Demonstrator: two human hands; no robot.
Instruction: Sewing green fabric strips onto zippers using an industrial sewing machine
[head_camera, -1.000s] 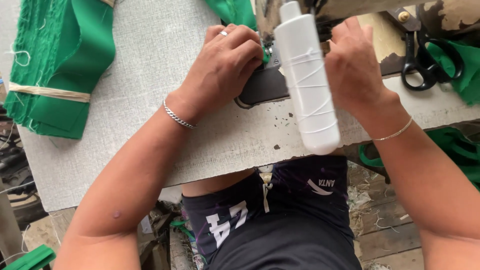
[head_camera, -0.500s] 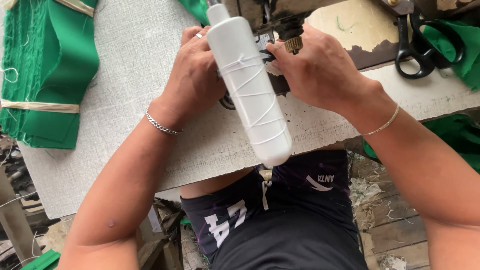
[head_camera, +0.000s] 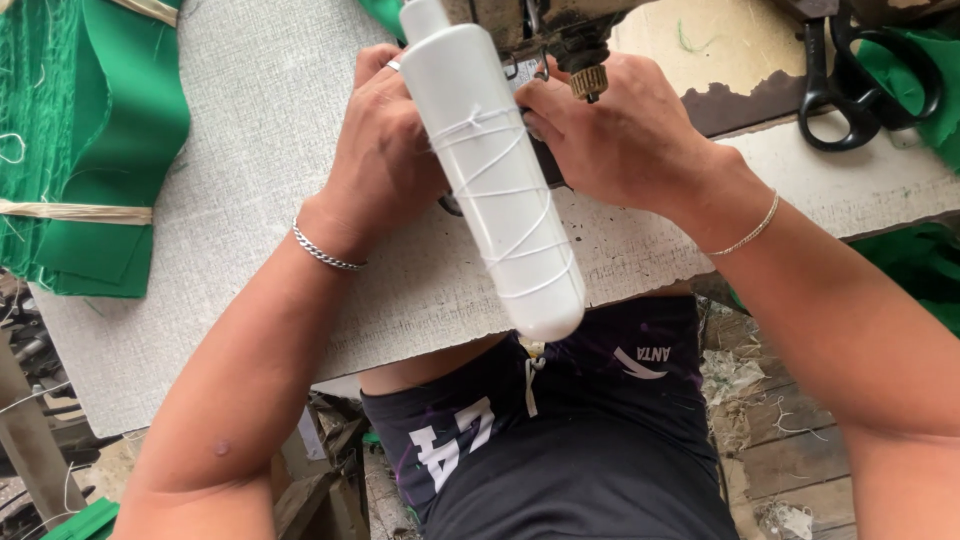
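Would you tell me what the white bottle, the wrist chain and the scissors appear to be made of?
White bottle: probably plastic, smooth matte, seamless, wound with thin white thread. Wrist chain on the left hand: likely metal, silvery glinting links. Scissors: black handles, metal or coated; unclear.

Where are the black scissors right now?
In the head view, the scissors lie at the top right of the table, beyond the right hand and beside green cloth.
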